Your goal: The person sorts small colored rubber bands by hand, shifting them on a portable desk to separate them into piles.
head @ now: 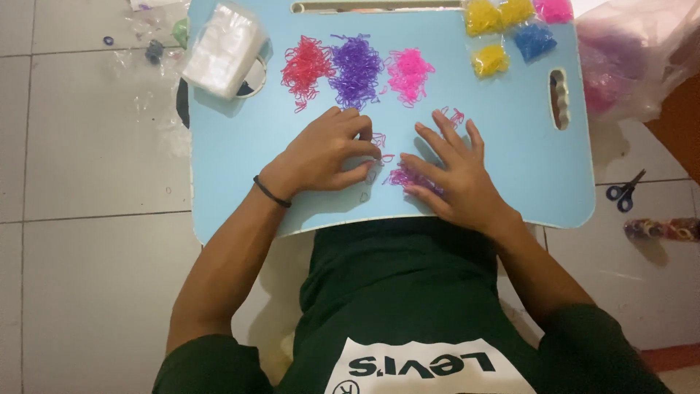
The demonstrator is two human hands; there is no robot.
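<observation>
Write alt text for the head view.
A person's left hand and right hand rest on a light blue lap tray, fingers on a few loose small rubber bands. Above sit red, purple and pink piles.
</observation>
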